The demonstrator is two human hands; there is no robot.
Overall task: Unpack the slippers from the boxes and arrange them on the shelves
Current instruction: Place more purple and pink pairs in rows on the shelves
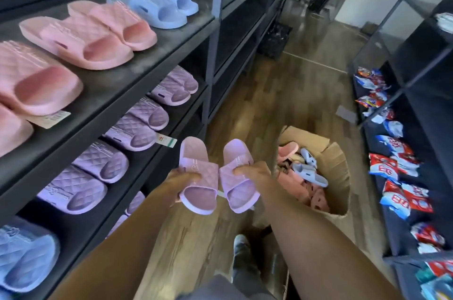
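Now, left hand (pixel 182 180) and right hand (pixel 255 172) each grip the lilac pair (pixel 199 169) (shelving step, I'd say). Next, probably: the lilac shelf (pixel 137 155), centre-left.

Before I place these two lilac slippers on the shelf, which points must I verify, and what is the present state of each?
1. Left hand grips one lilac quilted rubber slipper: ok.
2. Right hand grips the second lilac slipper: ok.
3. Colour matches the row of lilac slippers on the middle dark shelf: ok.
4. Free place in that row: cannot tell.
5. The two held slippers make a left-right pair: cannot tell.
6. Open brown cardboard box stands to the right, out of the path to the shelf: ok.
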